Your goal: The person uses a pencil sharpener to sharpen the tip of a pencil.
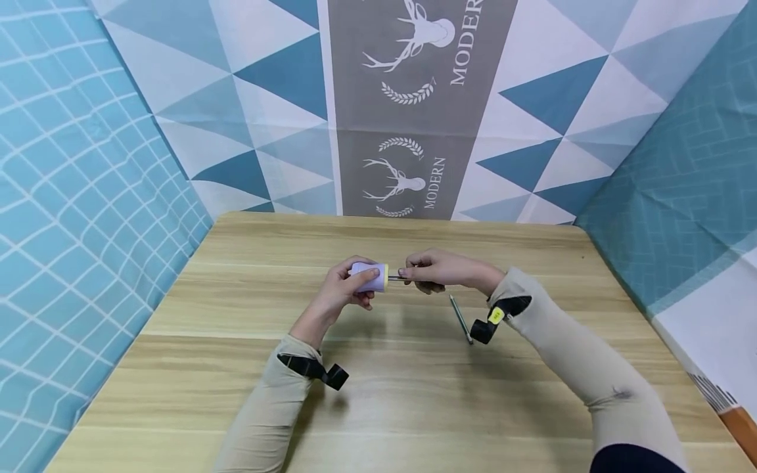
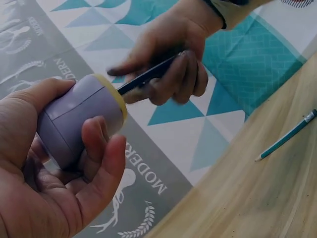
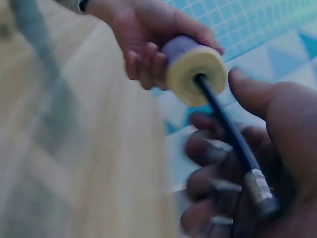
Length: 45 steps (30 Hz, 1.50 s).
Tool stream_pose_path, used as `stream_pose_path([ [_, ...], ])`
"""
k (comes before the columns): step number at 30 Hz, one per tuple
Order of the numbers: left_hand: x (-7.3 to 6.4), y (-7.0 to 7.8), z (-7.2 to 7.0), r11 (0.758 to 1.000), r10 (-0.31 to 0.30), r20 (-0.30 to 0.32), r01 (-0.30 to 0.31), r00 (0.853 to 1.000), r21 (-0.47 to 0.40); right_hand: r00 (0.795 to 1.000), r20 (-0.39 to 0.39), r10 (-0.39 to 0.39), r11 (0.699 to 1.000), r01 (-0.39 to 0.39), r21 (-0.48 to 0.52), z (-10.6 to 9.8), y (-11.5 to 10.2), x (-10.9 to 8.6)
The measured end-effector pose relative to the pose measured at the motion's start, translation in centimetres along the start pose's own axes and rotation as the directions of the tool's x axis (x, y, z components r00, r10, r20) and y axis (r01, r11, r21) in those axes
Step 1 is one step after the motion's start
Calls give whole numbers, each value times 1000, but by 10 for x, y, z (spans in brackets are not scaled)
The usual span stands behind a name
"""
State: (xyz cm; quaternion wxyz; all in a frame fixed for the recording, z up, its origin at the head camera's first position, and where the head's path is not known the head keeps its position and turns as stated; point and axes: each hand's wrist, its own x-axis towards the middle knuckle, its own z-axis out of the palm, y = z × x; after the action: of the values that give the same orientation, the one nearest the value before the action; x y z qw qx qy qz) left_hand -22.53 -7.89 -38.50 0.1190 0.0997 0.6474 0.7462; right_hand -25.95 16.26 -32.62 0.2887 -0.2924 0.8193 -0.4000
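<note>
- At the far left hangs a pale blue cloth [image 1: 71, 184], thin and rippled, printed with a white grid.
- Next comes the left sleeve [image 1: 263, 404], beige, soft and creased, with a small black camera [image 1: 337, 377] strapped at its cuff.
- The left hand [image 1: 334, 289] grips what seems to be a pencil sharpener [image 2: 74, 114], held on its side above the worktop [image 1: 165, 355], a smooth board with long pale wood grain.
- The sharpener is a squat lavender cylinder, smooth and apparently plastic, with a thin seam along its wall and a round yellow end [image 3: 182, 82] pierced by a dark hole.
- A dark pencil [image 3: 225, 121] is already in that hole; it is straight and slim, with a silvery band near its outer end. Sharpening looks under way rather than finished, though its tip is hidden, so how much remains cannot be told.
- The right hand [image 1: 442, 268] curls its fingers about the pencil's outer part; the right wrist view is blurred, with the thumb clear of the shaft.
- Beneath it, a green pencil [image 2: 287, 138] lies on the worktop, its pale tip apparently pointed; whether it needs work is unclear.
- Furthest right is the other beige sleeve [image 1: 568, 348], wrinkled at the elbow.
</note>
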Motion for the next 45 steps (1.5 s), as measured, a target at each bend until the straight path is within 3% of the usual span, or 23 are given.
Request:
stream_pose_path([
  [1,0,1,0,1000,-2,4,2,1000,2,998,-43,-42,995,38,-88,1,-2,-3],
  [3,-2,3,-1,1000,-4,8,4,1000,5,982,-123,-145,953,105,-284,5,-5,-10],
  [5,-3,5,-2,1000,2,6,-2,1000,6,944,-182,-276,863,160,-479,13,-4,-15],
  [6,-3,6,-3,1000,4,2,-4,1000,4,913,-192,-359,795,192,-576,18,-2,-16],
  [7,-4,7,-3,1000,7,-2,-7,1000,2,873,-191,-448,706,215,-675,23,0,-16],
  [8,-4,7,-3,1000,8,-6,-8,1000,-2,824,-176,-538,599,227,-768,28,4,-15],
  [10,-4,8,-4,1000,6,-11,-7,1000,-9,710,-113,-696,364,212,-907,36,11,-10],
  [12,-4,7,-5,1000,0,-8,0,1000,-18,589,-23,-808,133,145,-980,40,18,-4],
  [13,-4,6,-5,1000,-4,-5,4,1000,-21,535,21,-844,38,100,-994,40,20,-2],
  [14,-3,5,-5,1000,-9,-1,9,1000,-23,489,59,-870,-35,58,-998,41,22,1],
  [15,-3,5,-4,1000,-13,4,13,1000,-28,450,89,-889,-87,24,-996,40,25,3],
  [17,-2,3,-2,999,-18,11,18,1000,-41,398,131,-908,-150,-18,-988,39,27,5],
  [18,-1,2,-1,999,-20,9,21,1000,-48,387,143,-911,-165,-24,-986,38,27,6],
  [20,0,1,1,998,-26,1,26,1000,-63,395,155,-906,-176,-18,-984,37,28,6],
  [22,1,-1,2,996,-34,-9,33,999,-77,428,155,-891,-168,8,-986,37,27,6],
  [24,2,-3,3,995,-47,-19,45,999,-85,478,146,-866,-145,40,-989,37,27,5],
  [26,2,-4,4,995,-56,-26,53,998,-82,531,120,-839,-87,87,-992,38,25,4],
  [29,1,-4,3,994,-72,-37,69,997,-81,611,76,-788,28,159,-987,39,19,4],
  [33,0,-4,2,991,-99,-37,95,994,-96,713,20,-701,233,257,-938,35,11,4],
  [36,1,-6,1,990,-98,-29,95,995,-100,779,-13,-626,430,332,-840,30,6,5],
  [39,1,-6,1,992,-89,-30,86,996,-94,841,-22,-541,625,384,-679,24,2,6],
  [42,2,-7,2,992,-90,-27,87,996,-87,910,-12,-414,797,356,-488,18,-1,6],
  [45,2,-7,3,994,-87,-7,86,996,-72,979,38,-202,958,206,-198,13,-2,4],
])
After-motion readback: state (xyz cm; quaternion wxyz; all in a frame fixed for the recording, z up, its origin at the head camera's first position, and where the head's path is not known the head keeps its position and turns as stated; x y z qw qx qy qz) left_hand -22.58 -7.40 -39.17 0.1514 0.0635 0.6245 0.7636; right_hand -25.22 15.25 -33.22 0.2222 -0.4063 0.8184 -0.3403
